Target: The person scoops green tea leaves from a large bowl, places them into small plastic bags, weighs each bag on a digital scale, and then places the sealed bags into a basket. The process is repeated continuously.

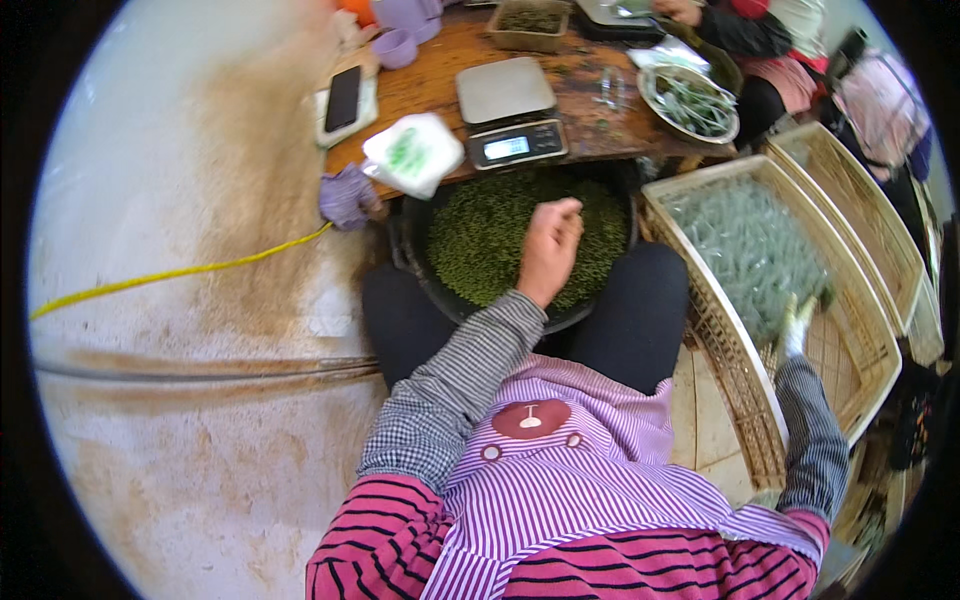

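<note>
My left hand (552, 245) hangs above a black basin (636, 215) standing between my knees. Its fingers are curled in, and whatever they may hold is hidden. Small dark green leaf-like bits (480, 235) fill the basin. On my right, my right hand (795, 325), in a pale glove or finger covers, reaches into a beige plastic crate (730, 385) with its fingers stretched apart. Clear plastic packets (745, 250) lie in the crate in a dense layer beside that hand. A small dark green item (826, 297) sits close to its fingertips; whether they touch is unclear.
On the wooden table (430, 90) ahead stand a digital scale (507, 95), a stack of white printed bags (412, 155), a phone (343, 98), a bowl of pale green strips (690, 105) and a tray (530, 25). Another crate (850, 215) adjoins mine. A co-worker's hand (680, 10) shows at upper right.
</note>
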The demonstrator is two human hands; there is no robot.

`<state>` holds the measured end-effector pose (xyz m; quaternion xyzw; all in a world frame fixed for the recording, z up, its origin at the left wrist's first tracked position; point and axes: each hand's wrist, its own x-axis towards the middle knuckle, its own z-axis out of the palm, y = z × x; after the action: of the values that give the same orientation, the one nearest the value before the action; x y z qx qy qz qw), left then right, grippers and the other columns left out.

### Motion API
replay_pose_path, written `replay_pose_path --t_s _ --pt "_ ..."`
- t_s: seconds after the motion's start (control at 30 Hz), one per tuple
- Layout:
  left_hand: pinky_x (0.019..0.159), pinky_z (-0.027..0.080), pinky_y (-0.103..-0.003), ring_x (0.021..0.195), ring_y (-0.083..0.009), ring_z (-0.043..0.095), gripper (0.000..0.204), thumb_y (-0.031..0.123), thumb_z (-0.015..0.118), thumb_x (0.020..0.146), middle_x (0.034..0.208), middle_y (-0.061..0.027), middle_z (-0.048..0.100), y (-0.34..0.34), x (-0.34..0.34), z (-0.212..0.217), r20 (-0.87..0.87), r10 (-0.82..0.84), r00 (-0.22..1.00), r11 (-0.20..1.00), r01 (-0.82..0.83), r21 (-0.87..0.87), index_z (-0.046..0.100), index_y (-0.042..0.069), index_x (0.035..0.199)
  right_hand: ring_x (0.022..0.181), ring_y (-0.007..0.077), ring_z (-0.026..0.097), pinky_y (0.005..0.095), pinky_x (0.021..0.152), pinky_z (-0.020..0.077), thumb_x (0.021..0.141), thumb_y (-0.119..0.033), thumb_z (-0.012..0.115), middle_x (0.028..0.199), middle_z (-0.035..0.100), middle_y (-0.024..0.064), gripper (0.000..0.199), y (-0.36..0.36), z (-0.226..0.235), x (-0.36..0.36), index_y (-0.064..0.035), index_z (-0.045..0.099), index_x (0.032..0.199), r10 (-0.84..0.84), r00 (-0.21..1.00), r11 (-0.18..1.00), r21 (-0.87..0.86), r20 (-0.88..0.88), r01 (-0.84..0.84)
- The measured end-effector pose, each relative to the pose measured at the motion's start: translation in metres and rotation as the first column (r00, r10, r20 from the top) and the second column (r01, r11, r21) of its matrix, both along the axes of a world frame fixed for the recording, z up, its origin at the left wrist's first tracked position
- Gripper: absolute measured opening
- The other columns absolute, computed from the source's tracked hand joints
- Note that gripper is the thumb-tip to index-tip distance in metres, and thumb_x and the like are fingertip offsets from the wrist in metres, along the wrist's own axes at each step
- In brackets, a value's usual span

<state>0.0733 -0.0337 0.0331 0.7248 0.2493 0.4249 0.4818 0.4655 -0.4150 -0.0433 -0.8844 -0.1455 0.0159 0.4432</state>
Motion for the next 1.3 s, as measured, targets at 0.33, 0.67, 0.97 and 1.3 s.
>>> replay_pose_path --t_s 0.33,0.67,0.97,1.3 --pt "0.072 0.045 -0.046 0.084 -0.0348 0.055 0.018 0.022 0.058 0.086 0.087 -0.0159 0.054 0.173 -0.096 0.009 -0.51 0.66 0.552 0.679 -0.148 0.719 0.056 0.004 0.09 0.129 0.0269 0.038 0.036 0.108 0.0314 0.095 -0.024 0.052 0.141 0.038 0.0174 0.057 0.127 0.137 -0.118 -0.0068 0.027 0.144 0.271 0.948 0.956 0.072 0.165 -0.286" --pt "0.066 0.047 -0.045 0.076 -0.0357 0.058 0.013 0.013 0.048 0.09 0.085 -0.0166 0.057 0.168 -0.109 0.042 -0.466 0.579 0.669 0.748 -0.207 0.631 0.053 0.002 0.086 0.116 0.0193 0.05 0.0279 0.099 0.0398 0.092 -0.015 0.056 0.128 0.052 0.0118 0.044 0.332 0.135 -0.326 -0.0025 0.046 0.133 0.793 0.554 0.597 0.502 -0.252 -0.626" --pt "0.058 0.05 -0.035 0.068 -0.0244 0.06 0.007 0.01 0.05 0.092 0.084 -0.0121 0.055 0.01 -0.135 -0.027 -0.364 0.359 0.86 0.933 -0.343 0.109 0.051 0.003 0.092 0.072 0.0109 0.06 0.0231 0.065 0.0488 0.087 -0.01 0.061 0.084 0.068 0.0056 0.018 0.351 0.066 -0.392 0.0041 0.066 0.098 0.674 0.363 0.708 0.423 -0.643 -0.565" --pt "0.055 0.049 -0.036 0.066 -0.0272 0.059 0.029 0.033 0.061 0.086 0.088 -0.0091 0.057 0.035 -0.145 -0.021 -0.741 -0.043 0.67 0.873 0.386 0.299 0.054 0.005 0.091 0.07 0.0188 0.063 0.0344 0.064 0.0497 0.079 -0.029 0.061 0.075 0.067 0.0084 0.026 0.382 0.049 -0.341 -0.0047 0.069 0.078 0.595 0.014 0.065 0.031 -0.804 -0.997"
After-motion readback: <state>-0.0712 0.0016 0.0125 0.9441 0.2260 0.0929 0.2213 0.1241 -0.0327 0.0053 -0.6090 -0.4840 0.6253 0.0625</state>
